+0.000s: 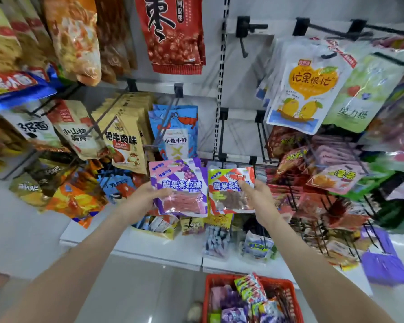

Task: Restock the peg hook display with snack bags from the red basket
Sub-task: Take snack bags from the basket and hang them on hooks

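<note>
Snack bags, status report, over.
Left hand grips purple bag. Right hand grips yellow-red bag. Red basket holds more. Nothing in front of either bag.

Bare pegs (222, 136) mid-panel leave open room; packed bags (124, 141) crowd left, seemingly right too.

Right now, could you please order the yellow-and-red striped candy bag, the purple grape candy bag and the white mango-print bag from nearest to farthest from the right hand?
1. Yellow-and-red striped candy bag, in the right hand.
2. Purple grape candy bag, alongside, in the left hand.
3. White mango-print bag, hanging upper right.
</note>
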`<act>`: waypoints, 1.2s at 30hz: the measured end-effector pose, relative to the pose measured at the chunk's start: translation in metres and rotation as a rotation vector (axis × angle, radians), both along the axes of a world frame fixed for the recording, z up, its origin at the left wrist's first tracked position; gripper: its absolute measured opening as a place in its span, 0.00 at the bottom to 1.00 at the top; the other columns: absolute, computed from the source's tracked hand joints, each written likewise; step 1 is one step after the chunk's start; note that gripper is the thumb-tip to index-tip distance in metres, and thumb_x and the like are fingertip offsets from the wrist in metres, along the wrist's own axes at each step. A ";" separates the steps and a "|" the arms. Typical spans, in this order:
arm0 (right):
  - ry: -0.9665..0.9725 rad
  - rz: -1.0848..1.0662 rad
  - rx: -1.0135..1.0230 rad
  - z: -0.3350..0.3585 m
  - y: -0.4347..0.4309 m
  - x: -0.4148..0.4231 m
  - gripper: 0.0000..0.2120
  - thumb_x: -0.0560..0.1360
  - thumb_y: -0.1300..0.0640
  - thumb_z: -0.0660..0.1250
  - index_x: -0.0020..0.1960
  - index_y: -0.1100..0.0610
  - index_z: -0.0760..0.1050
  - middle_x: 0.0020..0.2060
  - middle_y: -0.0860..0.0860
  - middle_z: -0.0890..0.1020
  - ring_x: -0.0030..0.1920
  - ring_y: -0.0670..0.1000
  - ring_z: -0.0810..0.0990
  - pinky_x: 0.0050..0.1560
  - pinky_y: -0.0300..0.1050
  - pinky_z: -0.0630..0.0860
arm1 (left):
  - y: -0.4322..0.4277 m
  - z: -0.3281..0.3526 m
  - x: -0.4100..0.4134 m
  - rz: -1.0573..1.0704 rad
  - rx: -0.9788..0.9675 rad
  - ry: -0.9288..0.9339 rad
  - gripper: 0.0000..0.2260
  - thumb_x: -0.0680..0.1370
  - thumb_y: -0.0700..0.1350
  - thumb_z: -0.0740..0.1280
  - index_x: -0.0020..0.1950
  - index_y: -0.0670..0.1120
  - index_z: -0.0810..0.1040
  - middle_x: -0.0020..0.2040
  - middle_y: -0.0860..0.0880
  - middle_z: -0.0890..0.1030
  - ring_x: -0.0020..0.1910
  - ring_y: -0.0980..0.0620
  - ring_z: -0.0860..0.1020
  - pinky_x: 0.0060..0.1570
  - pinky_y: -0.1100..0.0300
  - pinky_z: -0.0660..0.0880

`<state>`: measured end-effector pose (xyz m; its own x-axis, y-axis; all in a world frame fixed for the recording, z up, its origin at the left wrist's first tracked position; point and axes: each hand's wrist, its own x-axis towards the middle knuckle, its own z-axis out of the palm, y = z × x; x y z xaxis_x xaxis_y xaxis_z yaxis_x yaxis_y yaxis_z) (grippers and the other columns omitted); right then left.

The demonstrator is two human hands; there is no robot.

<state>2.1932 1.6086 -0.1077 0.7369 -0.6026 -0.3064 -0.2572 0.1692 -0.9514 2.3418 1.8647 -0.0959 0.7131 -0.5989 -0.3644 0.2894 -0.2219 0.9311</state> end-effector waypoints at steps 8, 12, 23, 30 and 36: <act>-0.163 0.020 -0.090 -0.034 -0.007 0.004 0.13 0.76 0.59 0.67 0.59 0.62 0.75 0.53 0.58 0.82 0.54 0.58 0.80 0.57 0.52 0.74 | -0.021 -0.063 -0.028 0.073 -0.108 0.032 0.07 0.69 0.45 0.73 0.45 0.47 0.80 0.39 0.51 0.84 0.37 0.56 0.81 0.34 0.63 0.76; -0.271 -0.070 -0.107 -0.049 -0.029 0.004 0.07 0.76 0.61 0.67 0.53 0.54 0.78 0.47 0.49 0.85 0.49 0.56 0.82 0.53 0.52 0.75 | -0.049 -0.092 -0.026 0.025 -0.194 0.038 0.11 0.68 0.47 0.74 0.48 0.45 0.82 0.43 0.48 0.85 0.39 0.52 0.83 0.35 0.62 0.77; -0.522 -0.284 -0.206 -0.064 -0.093 -0.012 0.05 0.75 0.57 0.69 0.50 0.51 0.81 0.48 0.51 0.85 0.50 0.50 0.83 0.48 0.41 0.78 | -0.151 -0.133 -0.015 0.069 -0.419 0.015 0.17 0.69 0.41 0.69 0.58 0.43 0.77 0.50 0.46 0.85 0.46 0.48 0.84 0.44 0.54 0.81; -0.563 -0.194 -0.261 -0.069 -0.101 0.008 0.05 0.74 0.55 0.69 0.48 0.48 0.81 0.49 0.51 0.85 0.53 0.54 0.82 0.56 0.54 0.77 | -0.163 -0.148 -0.008 0.069 -0.473 0.022 0.11 0.69 0.41 0.72 0.51 0.47 0.83 0.49 0.44 0.85 0.45 0.46 0.84 0.38 0.55 0.81; -0.630 -0.164 -0.244 -0.073 -0.091 0.020 0.07 0.75 0.57 0.68 0.48 0.46 0.82 0.49 0.51 0.85 0.53 0.54 0.82 0.55 0.51 0.78 | -0.150 -0.150 -0.001 0.062 -0.475 -0.005 0.18 0.69 0.43 0.73 0.58 0.45 0.79 0.54 0.41 0.83 0.52 0.43 0.82 0.48 0.51 0.81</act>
<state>2.2127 1.5180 -0.1804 0.6231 -0.7187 0.3086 0.3672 -0.0795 -0.9267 2.3405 1.7150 -0.2457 0.7538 -0.6546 -0.0570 0.2838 0.2460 0.9268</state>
